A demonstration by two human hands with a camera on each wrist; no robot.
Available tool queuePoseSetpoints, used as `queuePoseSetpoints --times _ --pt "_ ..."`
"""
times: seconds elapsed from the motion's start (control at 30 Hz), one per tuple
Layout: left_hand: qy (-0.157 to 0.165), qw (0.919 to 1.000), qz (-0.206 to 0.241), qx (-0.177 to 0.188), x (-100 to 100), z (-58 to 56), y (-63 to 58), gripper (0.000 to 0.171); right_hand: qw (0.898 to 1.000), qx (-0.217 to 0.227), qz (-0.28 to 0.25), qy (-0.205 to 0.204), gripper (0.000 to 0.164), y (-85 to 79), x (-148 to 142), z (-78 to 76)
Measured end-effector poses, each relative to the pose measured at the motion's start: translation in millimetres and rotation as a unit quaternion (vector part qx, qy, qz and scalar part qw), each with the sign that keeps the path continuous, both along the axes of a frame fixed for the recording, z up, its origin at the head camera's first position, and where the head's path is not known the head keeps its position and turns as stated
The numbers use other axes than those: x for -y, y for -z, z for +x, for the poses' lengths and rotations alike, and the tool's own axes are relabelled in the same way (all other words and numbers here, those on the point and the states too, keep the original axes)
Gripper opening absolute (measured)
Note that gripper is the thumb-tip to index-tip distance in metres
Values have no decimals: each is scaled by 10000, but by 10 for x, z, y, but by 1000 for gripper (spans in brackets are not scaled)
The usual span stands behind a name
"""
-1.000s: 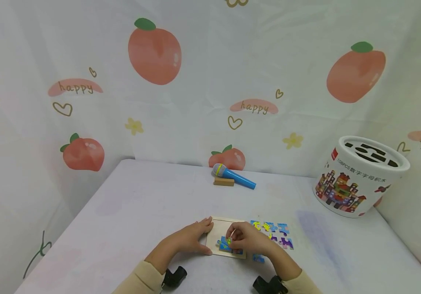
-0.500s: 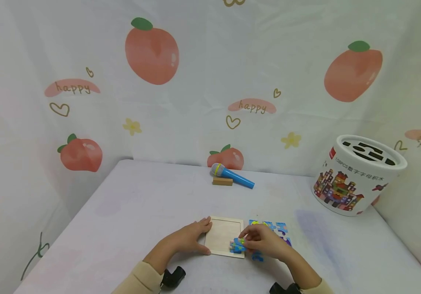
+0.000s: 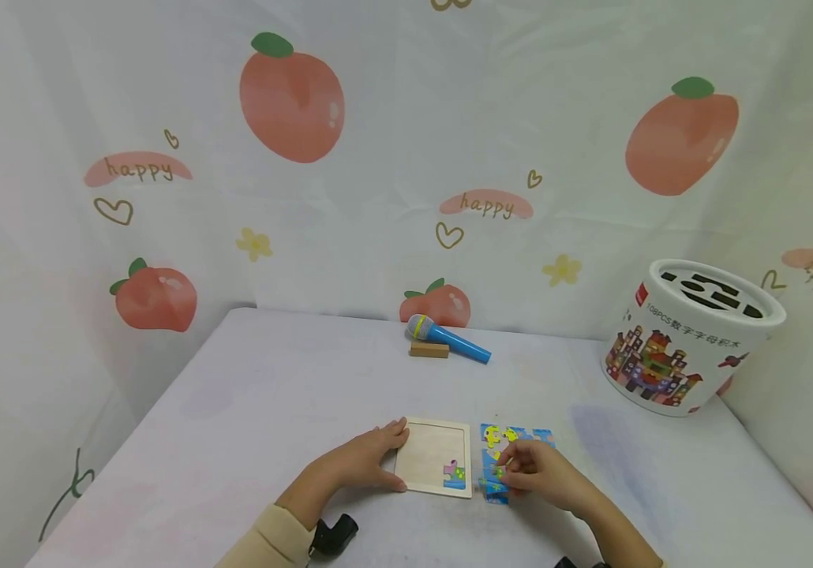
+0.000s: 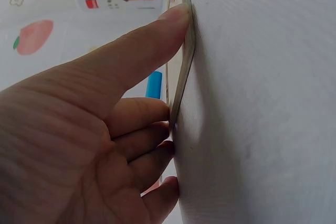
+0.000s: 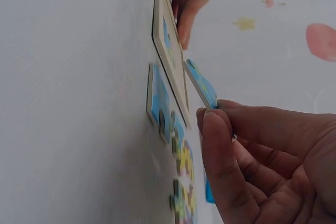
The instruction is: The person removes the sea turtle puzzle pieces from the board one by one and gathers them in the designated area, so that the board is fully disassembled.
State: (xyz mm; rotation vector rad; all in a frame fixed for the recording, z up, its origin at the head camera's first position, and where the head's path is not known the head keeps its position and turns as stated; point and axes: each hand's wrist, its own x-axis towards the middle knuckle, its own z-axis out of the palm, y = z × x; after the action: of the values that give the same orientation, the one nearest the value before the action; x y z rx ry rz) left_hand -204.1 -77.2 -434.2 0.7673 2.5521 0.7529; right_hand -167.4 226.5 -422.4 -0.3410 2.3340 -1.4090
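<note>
A square wooden puzzle tray lies near the front of the table, with a green, pink and blue puzzle piece in its lower right corner. My left hand rests along the tray's left side; in the left wrist view the thumb touches a corner and the fingertips meet the edge. Just right of the tray, my right hand pinches a blue puzzle piece between thumb and fingers, raised above the table. Beneath and beyond that hand lie loose puzzle pieces, partly hidden by it.
Toward the back edge, a blue toy microphone lies beside a small wooden block. A large white bucket with a slotted lid stands at the back right. A patterned cloth hangs behind the table.
My right hand has moved right, off the tray to above the loose pieces, carrying the puzzle piece. The piece in the tray's corner now shows uncovered. My left hand stays put.
</note>
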Motion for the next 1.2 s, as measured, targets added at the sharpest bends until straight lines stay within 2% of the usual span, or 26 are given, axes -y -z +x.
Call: queuePoseSetpoints --times 0.53,0.8,0.97,1.1,1.2 --pt "10 10000 40 55 7 5 -18 83 9997 141 -35 218 28 62 -300 143" --pt "-8 10000 6 26 1 6 -11 83 9978 402 -13 523 29 112 -406 200" --pt "-2 10000 -17 23 2 6 -9 83 9969 569 -128 533 28 151 -425 214" --pt "0 10000 -4 45 3 6 -7 83 9975 485 -41 516 28 151 -423 224" --pt "5 10000 4 35 6 2 -1 83 9984 200 167 495 32 131 -423 233"
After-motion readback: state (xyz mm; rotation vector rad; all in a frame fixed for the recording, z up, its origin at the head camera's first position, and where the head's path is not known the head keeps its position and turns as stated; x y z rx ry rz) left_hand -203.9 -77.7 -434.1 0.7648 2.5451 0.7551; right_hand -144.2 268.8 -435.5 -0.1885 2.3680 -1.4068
